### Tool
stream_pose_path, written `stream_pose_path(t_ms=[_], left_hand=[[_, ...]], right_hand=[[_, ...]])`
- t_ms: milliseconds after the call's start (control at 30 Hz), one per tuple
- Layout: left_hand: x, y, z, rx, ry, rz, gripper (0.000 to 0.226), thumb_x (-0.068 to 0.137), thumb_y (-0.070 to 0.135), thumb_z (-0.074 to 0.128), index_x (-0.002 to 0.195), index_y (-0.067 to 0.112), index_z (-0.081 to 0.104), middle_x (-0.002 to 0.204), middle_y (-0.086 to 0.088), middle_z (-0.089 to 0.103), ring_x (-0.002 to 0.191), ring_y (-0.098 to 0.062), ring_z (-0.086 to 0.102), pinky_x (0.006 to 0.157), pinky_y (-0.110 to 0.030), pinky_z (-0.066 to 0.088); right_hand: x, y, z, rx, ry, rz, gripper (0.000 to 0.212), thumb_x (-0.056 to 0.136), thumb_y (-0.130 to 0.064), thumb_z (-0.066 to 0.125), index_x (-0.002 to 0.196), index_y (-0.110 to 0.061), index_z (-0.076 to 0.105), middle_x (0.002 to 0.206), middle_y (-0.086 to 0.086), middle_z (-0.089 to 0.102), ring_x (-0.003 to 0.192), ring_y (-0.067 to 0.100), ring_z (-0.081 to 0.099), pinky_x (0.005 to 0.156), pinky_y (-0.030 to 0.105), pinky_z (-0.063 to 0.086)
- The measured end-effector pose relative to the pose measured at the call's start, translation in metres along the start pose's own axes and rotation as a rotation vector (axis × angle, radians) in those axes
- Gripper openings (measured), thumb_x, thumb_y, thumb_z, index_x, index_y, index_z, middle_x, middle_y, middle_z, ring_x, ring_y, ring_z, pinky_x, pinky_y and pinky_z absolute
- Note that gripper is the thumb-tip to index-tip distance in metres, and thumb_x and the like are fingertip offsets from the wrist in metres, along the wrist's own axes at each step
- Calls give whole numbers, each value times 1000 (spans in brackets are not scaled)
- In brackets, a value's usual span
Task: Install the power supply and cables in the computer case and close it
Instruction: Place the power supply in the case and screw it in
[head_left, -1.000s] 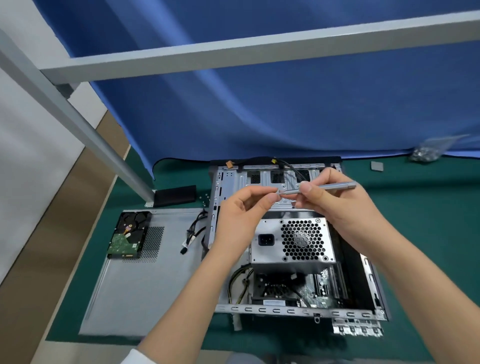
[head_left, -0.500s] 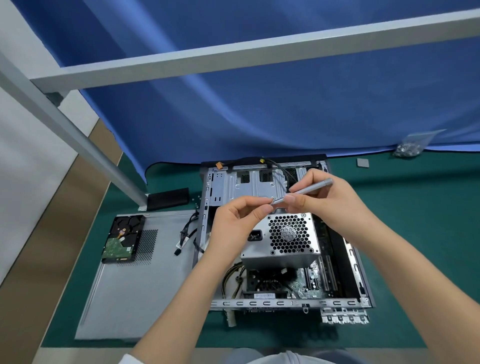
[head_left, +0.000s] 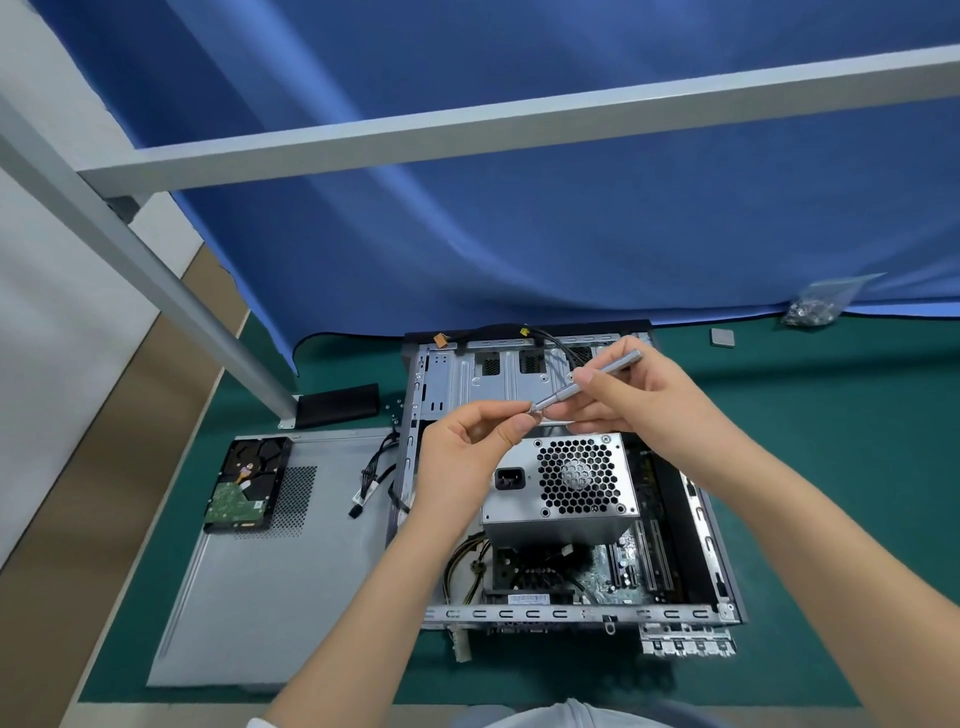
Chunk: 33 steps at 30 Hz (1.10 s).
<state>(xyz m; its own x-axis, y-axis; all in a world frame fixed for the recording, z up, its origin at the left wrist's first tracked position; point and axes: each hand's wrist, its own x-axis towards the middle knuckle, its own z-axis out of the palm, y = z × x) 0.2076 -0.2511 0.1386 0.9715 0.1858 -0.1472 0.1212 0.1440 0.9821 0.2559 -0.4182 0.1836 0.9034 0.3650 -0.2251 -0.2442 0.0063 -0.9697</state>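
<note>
The open computer case (head_left: 717, 551) lies flat on the green mat. A silver power supply (head_left: 561, 483) with a honeycomb fan grille stands inside it, over the motherboard (head_left: 618, 569). Above the case, my right hand (head_left: 639, 395) grips a thin silver screwdriver (head_left: 605, 373) pointing left. My left hand (head_left: 462, 457) pinches the screwdriver's tip between thumb and fingers; whatever sits at the tip is hidden. Yellow and black cables (head_left: 462, 564) run under the power supply. A black cable bundle (head_left: 374, 480) hangs out of the case's left side.
The grey side panel (head_left: 260, 597) lies left of the case with a hard drive (head_left: 244, 483) on it. A black block (head_left: 337, 405) sits by the frame leg (head_left: 156, 291). A bag of screws (head_left: 815, 306) and a small grey pad (head_left: 723, 338) lie far right.
Both hands stayed together at the screwdriver tip while the view shifted slightly. The screwdriver's handle end has tilted up a little.
</note>
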Motion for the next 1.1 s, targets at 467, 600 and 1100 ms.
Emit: stream_pose_path(t_ms=[467, 600, 1100], left_hand=[[3, -21, -6, 456, 120, 171, 24, 79, 18, 75, 82, 41, 68, 80, 22, 71, 81, 5, 65, 73, -11, 49], [15, -33, 0, 664, 76, 172, 14, 80, 18, 72, 84, 31, 74, 82, 19, 70, 82, 4, 63, 79, -26, 52], [36, -60, 10, 688, 91, -94, 13, 80, 33, 72, 92, 28, 75, 87, 12, 73, 82, -8, 65, 76, -30, 53]], right_hand=[[11, 0, -7, -641, -40, -82, 11, 89, -14, 64, 82, -22, 60, 70, -12, 69, 61, 7, 69, 46, 16, 40], [21, -3, -3, -985, -94, -146, 16, 90, -17, 60, 81, -29, 56, 71, -15, 65, 63, 0, 65, 58, 20, 48], [53, 13, 16, -1675, -316, -325, 26, 85, -4, 53, 104, -22, 51, 103, -2, 63, 91, 22, 60, 52, 28, 29]])
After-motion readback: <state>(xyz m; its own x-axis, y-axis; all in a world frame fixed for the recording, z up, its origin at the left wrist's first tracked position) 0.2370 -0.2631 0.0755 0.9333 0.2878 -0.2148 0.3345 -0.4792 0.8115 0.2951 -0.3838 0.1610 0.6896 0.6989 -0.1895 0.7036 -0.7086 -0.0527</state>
